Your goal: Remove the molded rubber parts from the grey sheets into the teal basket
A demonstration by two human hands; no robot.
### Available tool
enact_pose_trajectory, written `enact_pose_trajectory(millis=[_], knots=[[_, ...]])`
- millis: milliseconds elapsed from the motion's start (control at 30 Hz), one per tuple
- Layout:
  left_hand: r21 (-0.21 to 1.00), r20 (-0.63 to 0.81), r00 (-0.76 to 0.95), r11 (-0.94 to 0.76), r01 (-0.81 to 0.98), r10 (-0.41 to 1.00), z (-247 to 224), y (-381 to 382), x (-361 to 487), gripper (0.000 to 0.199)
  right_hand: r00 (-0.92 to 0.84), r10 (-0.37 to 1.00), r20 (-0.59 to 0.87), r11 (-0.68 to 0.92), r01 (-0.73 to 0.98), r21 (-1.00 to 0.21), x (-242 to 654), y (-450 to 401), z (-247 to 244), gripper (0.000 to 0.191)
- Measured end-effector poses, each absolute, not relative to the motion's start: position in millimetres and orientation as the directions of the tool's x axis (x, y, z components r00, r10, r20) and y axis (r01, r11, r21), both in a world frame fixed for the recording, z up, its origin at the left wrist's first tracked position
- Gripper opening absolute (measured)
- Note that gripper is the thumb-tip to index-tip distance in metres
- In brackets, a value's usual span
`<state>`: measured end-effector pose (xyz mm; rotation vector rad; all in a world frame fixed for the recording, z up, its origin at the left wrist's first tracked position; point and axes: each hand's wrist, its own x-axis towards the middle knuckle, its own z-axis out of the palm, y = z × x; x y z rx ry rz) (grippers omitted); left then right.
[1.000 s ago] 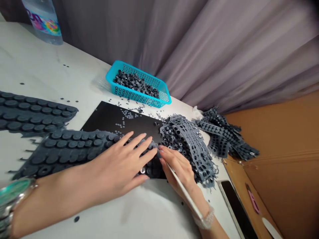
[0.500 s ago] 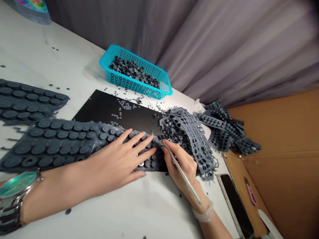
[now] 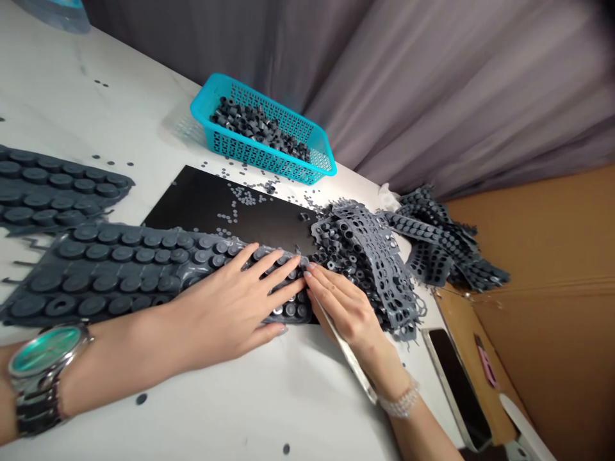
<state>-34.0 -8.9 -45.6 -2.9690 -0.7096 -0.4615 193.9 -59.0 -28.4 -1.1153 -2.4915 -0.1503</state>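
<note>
A dark grey rubber sheet with rows of round raised caps (image 3: pixel 122 254) lies across the table. My left hand (image 3: pixel 235 294) rests flat on its right part, fingers spread, pressing on the caps. At the sheet's right end, my right hand (image 3: pixel 343 307) is closed around a slim silvery tool (image 3: pixel 353 365) that looks like tweezers. The tool's tip is hidden by my fingers, beside my left fingertips. Just right of there lies a pile of small dark rubber rings (image 3: pixel 343 253), partly under a perforated grey rubber sheet (image 3: pixel 377 262).
A blue basket (image 3: pixel 269 163) of small dark rubber pieces stands at the back. Small grey discs (image 3: pixel 245 194) are scattered over a black board (image 3: pixel 206 205). Another capped sheet (image 3: pixel 48 189) lies left. More rubber scraps (image 3: pixel 446 237), a phone (image 3: pixel 459 384) and a pink cutter (image 3: pixel 485 362) are right.
My right hand has turned, its fingers now straighter and closer together at the sheet's end, with the tool lying lower. My left hand stays on the sheet. The view has shifted slightly.
</note>
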Motion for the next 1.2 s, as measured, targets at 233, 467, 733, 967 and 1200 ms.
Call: enact_pose_trajectory(millis=[233, 467, 733, 967, 1200], knots=[[0.029, 0.278, 0.855, -0.893, 0.449, 0.438, -45.5, -8.0, -33.2, 0.059, -0.646, 0.681, 0.345, 0.682, 0.731, 0.023, 190.6, -59.0, -22.6, 0.036], [0.045, 0.26, 0.859, -0.894, 0.445, 0.44, -46.0, -7.8, -31.8, 0.058, -0.657, 0.689, 0.308, 0.679, 0.733, 0.044, 189.0, -55.3, -25.5, 0.037], [0.042, 0.264, 0.859, -0.894, 0.445, 0.44, -45.1, -7.7, -31.9, 0.057, -0.629, 0.73, 0.268, 0.652, 0.758, 0.005, 187.3, -57.8, -23.9, 0.035], [0.034, 0.275, 0.856, -0.895, 0.445, 0.437, -45.7, -8.4, -32.1, 0.057, -0.609, 0.743, 0.277, 0.64, 0.768, -0.03, 187.0, -60.4, -22.2, 0.035], [0.036, 0.263, 0.856, -0.891, 0.452, 0.445, -44.2, -8.8, -31.8, 0.057, -0.607, 0.746, 0.274, 0.638, 0.769, -0.036, 186.7, -57.0, -26.3, 0.031]])
